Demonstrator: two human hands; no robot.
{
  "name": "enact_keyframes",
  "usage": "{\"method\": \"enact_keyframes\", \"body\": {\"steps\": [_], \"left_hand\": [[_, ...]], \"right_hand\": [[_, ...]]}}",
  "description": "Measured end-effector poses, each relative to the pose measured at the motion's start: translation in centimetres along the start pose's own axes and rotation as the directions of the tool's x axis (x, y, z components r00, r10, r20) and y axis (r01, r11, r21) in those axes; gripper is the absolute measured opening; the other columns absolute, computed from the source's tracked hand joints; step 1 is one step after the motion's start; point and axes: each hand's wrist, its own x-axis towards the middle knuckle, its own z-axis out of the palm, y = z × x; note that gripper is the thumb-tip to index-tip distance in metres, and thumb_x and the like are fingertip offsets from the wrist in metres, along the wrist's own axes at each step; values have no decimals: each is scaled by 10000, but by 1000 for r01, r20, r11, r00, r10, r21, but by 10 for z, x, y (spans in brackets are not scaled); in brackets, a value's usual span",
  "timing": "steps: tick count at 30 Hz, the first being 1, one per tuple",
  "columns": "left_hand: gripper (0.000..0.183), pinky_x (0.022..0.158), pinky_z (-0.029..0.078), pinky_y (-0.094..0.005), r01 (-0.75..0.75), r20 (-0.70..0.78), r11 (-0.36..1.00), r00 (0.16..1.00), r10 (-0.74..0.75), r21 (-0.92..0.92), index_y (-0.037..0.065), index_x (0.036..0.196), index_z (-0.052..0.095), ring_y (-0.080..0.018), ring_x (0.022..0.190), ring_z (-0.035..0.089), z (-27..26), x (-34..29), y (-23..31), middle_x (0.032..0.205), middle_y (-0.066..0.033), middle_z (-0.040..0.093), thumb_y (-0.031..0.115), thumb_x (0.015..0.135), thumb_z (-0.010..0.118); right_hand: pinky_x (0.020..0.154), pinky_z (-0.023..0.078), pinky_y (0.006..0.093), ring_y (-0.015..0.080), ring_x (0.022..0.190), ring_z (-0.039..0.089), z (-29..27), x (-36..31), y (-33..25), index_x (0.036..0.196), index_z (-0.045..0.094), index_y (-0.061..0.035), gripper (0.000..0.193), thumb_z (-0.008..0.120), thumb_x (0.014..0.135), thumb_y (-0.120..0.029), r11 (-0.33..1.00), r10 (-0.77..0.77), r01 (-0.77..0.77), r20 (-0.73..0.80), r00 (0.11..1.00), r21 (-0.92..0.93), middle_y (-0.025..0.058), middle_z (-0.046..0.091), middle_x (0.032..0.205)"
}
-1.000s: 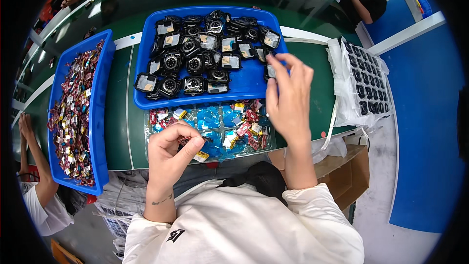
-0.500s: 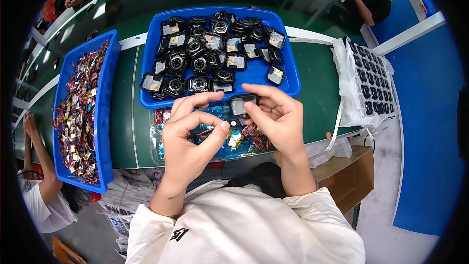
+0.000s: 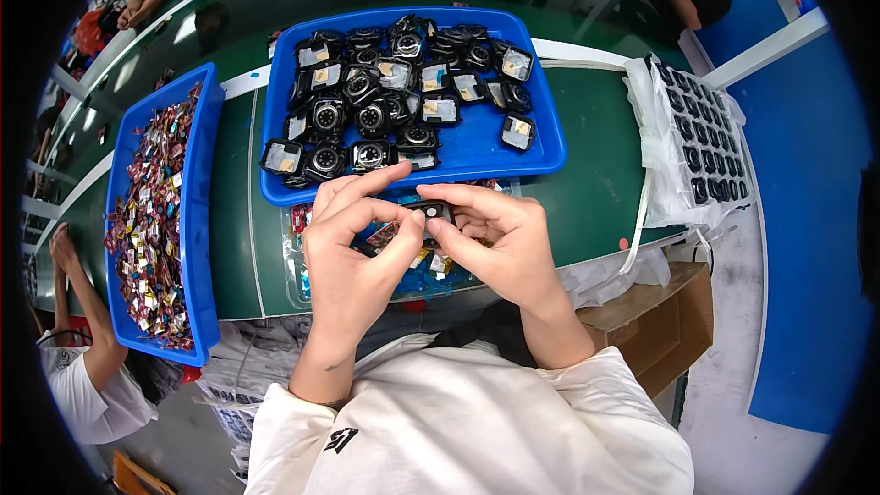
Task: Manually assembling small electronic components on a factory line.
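Fingers of your right hand (image 3: 506, 240) hold a black watch case (image 3: 442, 208) by its right side, the thumb against its lower edge. On your left hand (image 3: 350, 243), thumb and forefinger nearly meet at the case's left edge; whether they pinch anything, you cannot tell. The case is above a clear tray (image 3: 292, 268) of small parts on the green surface (image 3: 596, 147), nearer you than the blue bin (image 3: 513, 164) of similar cases (image 3: 373, 119).

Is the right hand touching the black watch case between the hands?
Touching. Head view: the right hand holds the black watch case, thumb over its near edge.
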Motion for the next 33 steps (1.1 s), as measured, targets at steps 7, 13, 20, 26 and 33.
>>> {"method": "enact_keyframes", "body": {"steps": [7,13,20,26,33], "left_hand": [[36,929,395,-354,3,-15,1000,1000,-3,4,7,715,668,-229,1010,571,1,-1,-1,1081,-128,682,12,706,702],[72,845,440,-327,-22,-58,998,998,25,55,26,756,705,-224,957,571,7,-4,-4,1048,-106,691,29,692,737],[103,724,452,-274,3,-98,998,995,-9,-58,8,790,700,-184,764,612,-1,-12,-5,828,-82,688,9,703,754],[76,626,445,-204,347,139,855,938,-317,-385,-16,821,691,-73,727,597,-4,-18,-2,782,-47,680,31,777,732],[73,634,462,-191,401,189,717,913,-360,-571,-26,842,690,-62,679,601,-2,-19,-7,772,-56,680,37,814,712]], "right_hand": [[490,428,179,13,575,559,4,0,-3,1061,668,15,222,652,842,-12,997,-44,41,-34,998,-70,40,672,741],[539,472,184,30,619,593,5,3,-1,1042,680,7,204,651,843,-23,972,-188,168,-120,975,-162,52,691,772],[657,504,184,56,739,614,-4,7,-3,1003,669,31,181,659,823,32,993,5,18,-192,981,120,37,661,866],[670,510,193,65,743,619,-2,6,-3,978,662,35,174,667,805,42,975,68,-37,-136,988,218,44,667,874],[674,530,208,96,788,653,2,1,-4,943,666,28,165,674,779,47,996,-92,92,-155,984,-8,86,686,883]]}}
